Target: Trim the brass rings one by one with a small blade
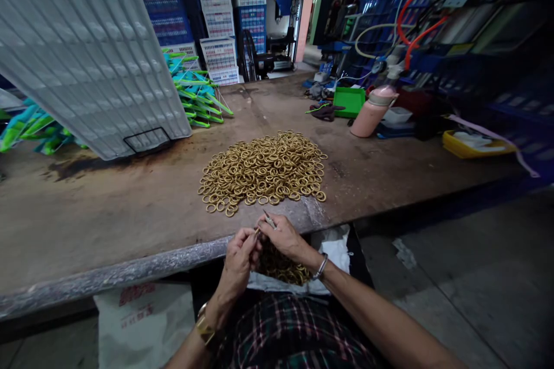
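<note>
A heap of brass-coloured rings [268, 164] lies on the workbench, just beyond my hands. My left hand [240, 256] is closed at the bench's front edge, pinching what looks like one ring [257, 232], mostly covered by the fingers. Touching it from the right, my right hand [285, 237] is closed around a small pointed knife [269, 219], its dark tip facing away from me. Below both hands, more rings [285, 268] lie in an open white bag [340, 253] over my lap.
A tall white plastic panel [99, 57] stands at left beside green and turquoise hangers [197, 95]. At right on the workbench [142, 202] are a pink bottle [373, 112], a green tray [350, 101] and a yellow tray [476, 144]. Stacked crates [215, 23] stand behind.
</note>
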